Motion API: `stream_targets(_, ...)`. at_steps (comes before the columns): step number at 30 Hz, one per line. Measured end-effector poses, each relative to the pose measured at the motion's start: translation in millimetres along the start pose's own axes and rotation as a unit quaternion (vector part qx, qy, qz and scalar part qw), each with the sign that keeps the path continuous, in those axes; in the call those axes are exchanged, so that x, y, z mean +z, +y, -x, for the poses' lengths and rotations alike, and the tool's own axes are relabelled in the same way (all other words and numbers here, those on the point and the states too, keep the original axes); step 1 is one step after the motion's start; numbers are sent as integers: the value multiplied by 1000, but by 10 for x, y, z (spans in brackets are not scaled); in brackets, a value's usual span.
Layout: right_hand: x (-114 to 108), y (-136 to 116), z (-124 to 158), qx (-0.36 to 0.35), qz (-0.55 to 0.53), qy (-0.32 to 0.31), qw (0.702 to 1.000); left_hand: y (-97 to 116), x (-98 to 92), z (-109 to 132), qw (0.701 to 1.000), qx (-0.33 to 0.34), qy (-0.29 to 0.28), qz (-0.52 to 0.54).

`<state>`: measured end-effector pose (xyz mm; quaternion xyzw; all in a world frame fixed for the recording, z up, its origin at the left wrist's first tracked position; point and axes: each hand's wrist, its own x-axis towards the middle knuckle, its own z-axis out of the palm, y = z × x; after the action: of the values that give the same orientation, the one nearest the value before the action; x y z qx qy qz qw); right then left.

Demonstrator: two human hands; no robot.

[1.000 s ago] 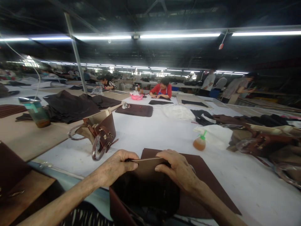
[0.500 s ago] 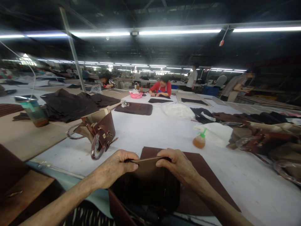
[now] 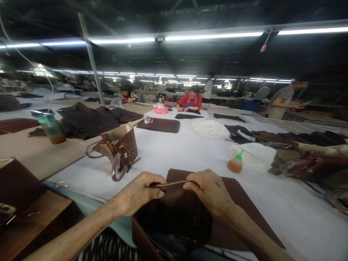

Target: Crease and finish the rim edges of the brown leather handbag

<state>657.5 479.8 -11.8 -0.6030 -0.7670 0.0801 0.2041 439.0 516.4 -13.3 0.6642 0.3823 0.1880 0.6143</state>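
Both hands pinch the top edge of a dark brown leather bag [image 3: 176,206] at the table's near edge, with its inside facing me. My left hand [image 3: 144,192] is closed on the left part of that edge, thumb on the near side. My right hand [image 3: 208,190] grips the same edge a short way to the right. The edge bows slightly between them. Deep shadow hides the lower part of the bag. Under and behind it lies a flat brown leather sheet [image 3: 241,210] on the white tabletop.
A finished-looking brown handbag [image 3: 123,148] stands left of centre. A squeeze bottle [image 3: 235,163] of amber liquid sits to the right, near more handbags [image 3: 312,165]. Another brown bag [image 3: 19,192] is at lower left. A jar [image 3: 51,127] stands by dark leather pieces [image 3: 89,119]. A co-worker [image 3: 190,99] sits across the table.
The whole view has shifted slightly, so things appear farther right. Both hands keep their hold on the bag's edge, which looks a little more bent.
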Motion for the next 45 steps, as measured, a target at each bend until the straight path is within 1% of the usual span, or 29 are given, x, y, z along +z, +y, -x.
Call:
stream_targets(2, 27, -22, -3, -47, 63, 16, 997, 1, 7, -4, 1000, -1, 9, 4)
stream_targets(3, 44, -39, -10, -64, 74, 18, 995, 3, 11, -5, 1000, -2, 12, 6)
stream_targets(9, 149, -242, -109, -115, 32, -25, 992, -21, 40, -18, 999, 10, 33, 14)
stream_targets(13, 161, -337, -153, -111, 15, -34, 993, -43, 37, -5, 998, 13, 54, 23)
stream_targets(17, 144, -313, -145, -91, -9, -41, 995, -30, 42, 38, 997, -12, 61, 53)
stream_targets(20, 142, -296, -132, -90, -17, -40, 995, -31, 49, 58, 996, -7, 68, 59)
stream_targets(23, 149, -325, -123, -89, -15, -37, 995, -64, 45, 67, 996, 15, 76, 39)
stream_targets(27, 128, -357, -106, -104, 4, -33, 994, -102, 27, 79, 996, 31, 77, -28)
stream_targets(30, 40, -253, -81, -104, 40, -40, 993, -78, 17, 80, 994, 32, 84, -56)
stream_targets(32, -51, -101, -56, -79, 34, -49, 995, -49, 9, 71, 995, 18, 85, -39)
stream_targets(35, -183, 171, 0, -10, -39, -93, 995, -34, -13, 41, 997, -3, 77, -2)
stream_targets(37, -233, 314, 40, 19, -98, -117, 988, -51, -35, 11, 997, -8, 77, 5)
stream_targets(40, -240, 420, 75, 8, -172, -123, 977, -89, -73, -35, 997, -12, 75, 2)
stream_targets(45, -229, 435, 77, -12, -254, -136, 958, -108, -109, -52, 998, -9, 58, -16)
